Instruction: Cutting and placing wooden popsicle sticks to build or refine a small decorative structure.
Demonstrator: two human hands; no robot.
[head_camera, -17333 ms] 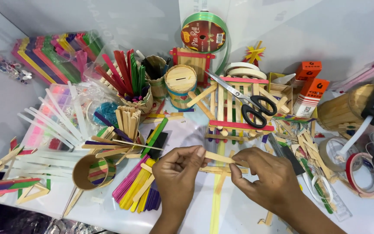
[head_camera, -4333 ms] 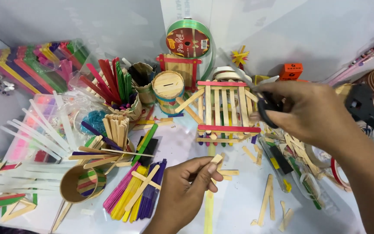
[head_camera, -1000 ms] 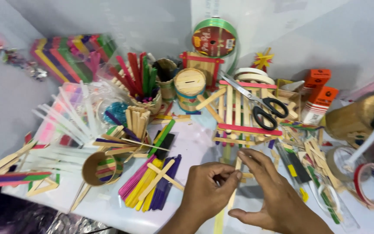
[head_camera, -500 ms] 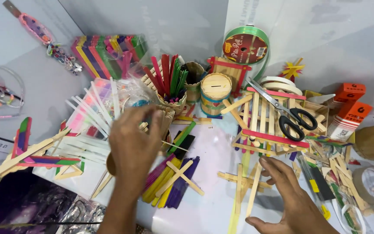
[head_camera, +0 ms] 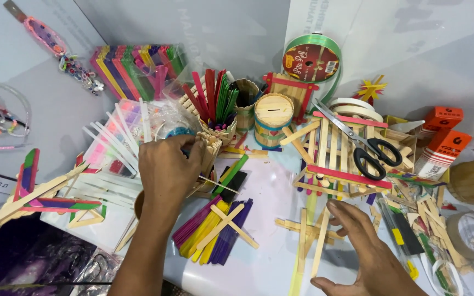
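Left hand (head_camera: 167, 170) is pinching plain wooden sticks (head_camera: 210, 147) from the upright bundle beside the cup of coloured sticks (head_camera: 215, 104), right hand (head_camera: 364, 253) is hovering open beside the half-built stick frame (head_camera: 309, 233); next probably needs one stick separated and carried over to the frame.

L hand (head_camera: 167, 170) on bundle of plain sticks (head_camera: 210, 149), centre-left. Stick cross (head_camera: 229, 225) on loose stick pile (head_camera: 209, 230) just below. R hand (head_camera: 366, 252) lower right, beside glued stick frame (head_camera: 309, 233). Scissors (head_camera: 360, 142) on slatted stick panel (head_camera: 333, 159) behind.
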